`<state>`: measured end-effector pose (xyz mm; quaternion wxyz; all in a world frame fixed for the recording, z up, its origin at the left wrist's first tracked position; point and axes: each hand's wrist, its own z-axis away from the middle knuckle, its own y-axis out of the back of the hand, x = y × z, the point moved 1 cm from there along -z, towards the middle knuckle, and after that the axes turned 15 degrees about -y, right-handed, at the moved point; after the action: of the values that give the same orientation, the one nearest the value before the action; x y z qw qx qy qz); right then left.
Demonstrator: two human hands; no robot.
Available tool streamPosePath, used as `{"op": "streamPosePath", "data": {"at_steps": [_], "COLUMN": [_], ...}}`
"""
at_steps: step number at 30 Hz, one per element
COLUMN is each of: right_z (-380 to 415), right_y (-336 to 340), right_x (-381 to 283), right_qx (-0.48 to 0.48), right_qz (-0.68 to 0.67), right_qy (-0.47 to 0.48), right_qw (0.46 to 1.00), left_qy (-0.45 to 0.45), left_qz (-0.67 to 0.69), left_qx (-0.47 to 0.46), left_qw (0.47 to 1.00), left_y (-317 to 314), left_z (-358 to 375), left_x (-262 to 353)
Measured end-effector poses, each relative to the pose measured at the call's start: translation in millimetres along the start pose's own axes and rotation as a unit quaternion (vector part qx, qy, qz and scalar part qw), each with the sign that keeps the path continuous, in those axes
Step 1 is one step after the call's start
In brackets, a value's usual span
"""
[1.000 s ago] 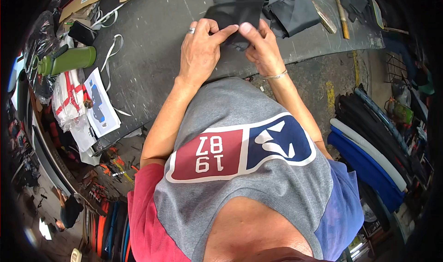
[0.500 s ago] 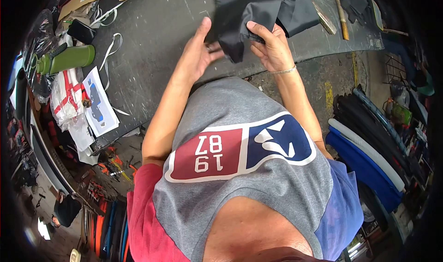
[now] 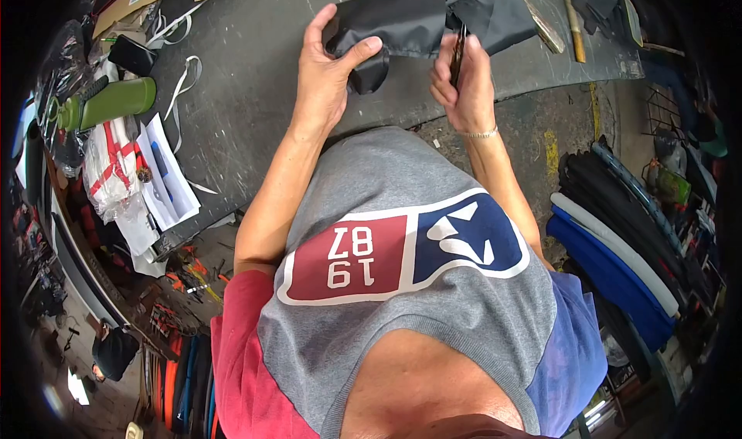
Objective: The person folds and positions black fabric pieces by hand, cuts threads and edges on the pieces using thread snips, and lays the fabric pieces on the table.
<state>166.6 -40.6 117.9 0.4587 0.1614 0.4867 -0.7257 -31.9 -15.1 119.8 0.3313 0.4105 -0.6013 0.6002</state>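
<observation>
Left hand (image 3: 325, 76) fingers pinch limp black fabric (image 3: 398, 22) — right hand (image 3: 462, 83) fingers grip a slim dark tool (image 3: 457, 52).

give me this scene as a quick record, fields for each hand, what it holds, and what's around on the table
left hand: left hand grips a piece of black fabric, thumb over its lower fold
right hand: right hand closed around a thin dark tool; what kind of tool cannot be told
surface: dark worktable
left of hands: green bottle lying on its side, white straps, printed sheets
behind hands: more black fabric pieces, wooden stick
</observation>
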Motion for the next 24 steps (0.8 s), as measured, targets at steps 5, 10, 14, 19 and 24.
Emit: {"op": "streamPosePath", "data": {"at_steps": [5,10,14,19,24], "right_z": [33.7,34.1,28.7,27.6,25.6], "right_y": [-2.7,-14.1,-19.5,-24.6,-20.4], "right_x": [13.3,15.2,11.1,11.3,10.9], "right_qx": [-0.072,-0.149,-0.155,-0.157,-0.165], "right_qz": [0.099,0.100,0.101,0.063,0.088], "right_qy": [-0.103,-0.151,-0.169,-0.160,-0.157], "right_qw": [0.987,0.972,0.968,0.972,0.970], "left_qy": [-0.059,-0.052,-0.077,-0.098,-0.103], "left_qz": [-0.022,-0.036,-0.084,-0.133,-0.156], "left_qx": [-0.013,-0.019,-0.029,-0.039,-0.053], "left_qw": [0.998,0.998,0.993,0.985,0.981], "left_y": [-0.1,-7.8,-14.3,-21.3,-19.4], "left_z": [-6.9,-1.6,4.5,9.9,11.7], "left_x": [5.5,7.6,16.9,27.3,26.2]}}
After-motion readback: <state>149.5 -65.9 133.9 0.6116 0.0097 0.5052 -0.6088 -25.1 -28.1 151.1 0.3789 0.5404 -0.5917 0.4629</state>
